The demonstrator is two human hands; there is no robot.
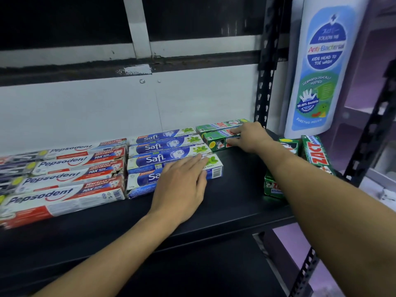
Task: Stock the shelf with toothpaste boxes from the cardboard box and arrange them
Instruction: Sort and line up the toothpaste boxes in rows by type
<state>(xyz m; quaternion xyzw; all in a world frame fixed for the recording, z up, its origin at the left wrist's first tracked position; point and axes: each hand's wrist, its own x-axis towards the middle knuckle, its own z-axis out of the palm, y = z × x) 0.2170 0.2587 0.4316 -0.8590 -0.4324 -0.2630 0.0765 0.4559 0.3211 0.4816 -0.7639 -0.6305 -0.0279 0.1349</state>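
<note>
Arranging step. My left hand [182,181] lies flat, fingers straight, on front Safi box [146,178]. My right hand [248,136] pinches Zact box [216,139] end, just right of Safi row [167,145]. Next, I judge: square it up, then place loose Zact boxes [315,155] farther right.

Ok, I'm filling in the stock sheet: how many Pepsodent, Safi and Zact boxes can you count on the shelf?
Pepsodent boxes: 4 tops showing
Safi boxes: 4 tops showing
Zact boxes: at least 5, some partly hidden
Total: at least 13, not counting any lower layers
</note>
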